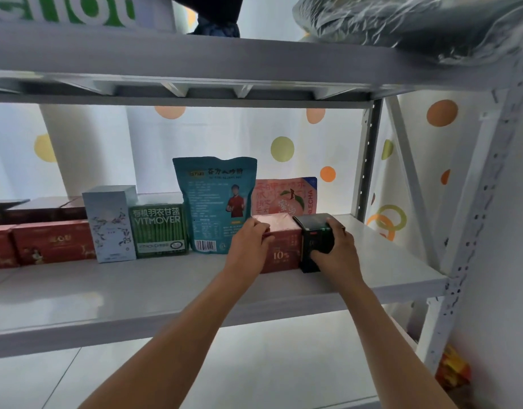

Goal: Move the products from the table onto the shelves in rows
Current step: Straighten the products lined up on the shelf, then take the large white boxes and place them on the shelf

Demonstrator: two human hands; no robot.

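On the white middle shelf (pixel 136 290) stands a row of products. My left hand (pixel 248 240) grips the left top edge of a red box (pixel 282 249) marked 10%. My right hand (pixel 332 246) holds a small dark green box (pixel 315 231) pressed against the red box's right side. Behind them a pink peach pouch (pixel 287 194) leans at the back. A tall teal pouch (pixel 214 202) stands to the left of my hands.
Further left stand a green VITMOVER box (pixel 158 230), a pale floral box (pixel 111 224) and red boxes (pixel 52 242). The shelf's right end (pixel 402 261) is bare up to the upright post (pixel 466 246). An upper shelf (pixel 195 60) hangs close overhead; a lower shelf (pixel 254 364) lies beneath.
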